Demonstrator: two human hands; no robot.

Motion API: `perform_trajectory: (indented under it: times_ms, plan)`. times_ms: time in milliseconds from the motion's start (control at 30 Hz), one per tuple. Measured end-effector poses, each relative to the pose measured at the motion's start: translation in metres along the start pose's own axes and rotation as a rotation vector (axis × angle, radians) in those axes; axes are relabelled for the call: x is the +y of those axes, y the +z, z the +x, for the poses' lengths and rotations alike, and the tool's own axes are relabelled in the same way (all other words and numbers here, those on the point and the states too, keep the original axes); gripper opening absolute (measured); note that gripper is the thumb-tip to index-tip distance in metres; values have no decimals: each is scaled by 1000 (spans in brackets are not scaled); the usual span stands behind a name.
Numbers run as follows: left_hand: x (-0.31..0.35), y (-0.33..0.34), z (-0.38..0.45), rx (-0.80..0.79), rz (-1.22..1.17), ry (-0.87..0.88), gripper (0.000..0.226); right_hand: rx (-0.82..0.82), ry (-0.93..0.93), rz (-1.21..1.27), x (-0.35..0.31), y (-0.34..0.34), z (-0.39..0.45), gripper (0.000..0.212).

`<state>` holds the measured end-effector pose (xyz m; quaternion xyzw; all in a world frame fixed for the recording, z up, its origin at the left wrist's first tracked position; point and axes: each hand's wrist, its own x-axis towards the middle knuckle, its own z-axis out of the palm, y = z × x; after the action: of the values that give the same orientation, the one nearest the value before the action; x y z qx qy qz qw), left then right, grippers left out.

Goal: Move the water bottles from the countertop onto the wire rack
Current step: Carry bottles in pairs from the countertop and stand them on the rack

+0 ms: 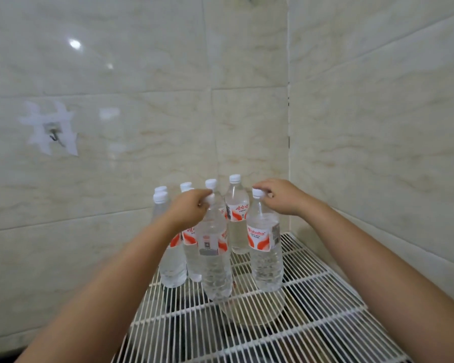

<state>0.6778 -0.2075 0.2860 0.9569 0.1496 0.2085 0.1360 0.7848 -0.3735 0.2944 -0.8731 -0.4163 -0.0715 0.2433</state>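
Bottle [215, 258] cap pinched by left hand [189, 209], right hand [281, 196] gripping another

A white wire rack [312, 318] fills the lower centre and lower right of the frame, set into a tiled corner. Clear water bottles [266, 258] with white caps and red-and-white labels stand upright on it, clustered toward its far end at mid-frame.

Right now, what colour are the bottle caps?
White, seen in the head view, e.g. the cap under the right hand.
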Motion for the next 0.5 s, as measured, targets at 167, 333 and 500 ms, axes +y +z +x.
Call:
perform_trajectory:
  times_ms: [167, 333, 500]
  plan:
    - [-5, -2, 1, -16, 7, 8, 42, -26, 22, -12, 1, -9, 9, 33]
    - [2, 0, 1, 32, 59, 9, 39, -11, 0, -87, -1, -10, 11, 25]
    - [3, -4, 6, -36, 68, 54, 39, -46, 3, -86, 0, -14, 12, 26]
